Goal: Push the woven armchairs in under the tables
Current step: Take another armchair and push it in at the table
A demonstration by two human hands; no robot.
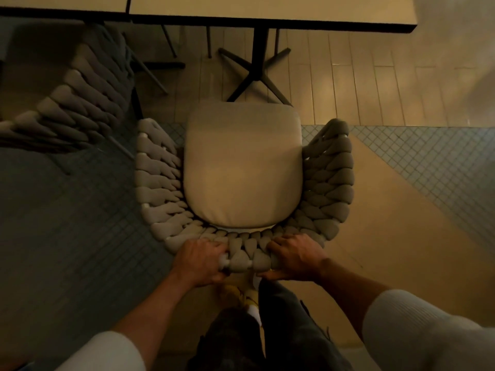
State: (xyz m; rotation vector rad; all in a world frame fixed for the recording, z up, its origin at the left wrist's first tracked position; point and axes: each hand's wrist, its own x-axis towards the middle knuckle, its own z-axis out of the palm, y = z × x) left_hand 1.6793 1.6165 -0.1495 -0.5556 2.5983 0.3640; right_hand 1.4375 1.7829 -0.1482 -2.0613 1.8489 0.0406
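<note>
A pale table (267,12) ran along the top of the frame. The woven armchair (329,183) stood in the centre, facing it, with its cream cushion (242,167) short of the tabletop. A second armchair (88,103) sat at the upper left. At lower centre, the left hand (199,261) and the right hand (294,257) gripped the chair's back rim, fingers curled over the weave.

Dim amber light from the right reaches the floor (388,204) and armchair (242,170), deep shadow fills the left, focus is soft, and edges bend with wide-angle distortion.
</note>
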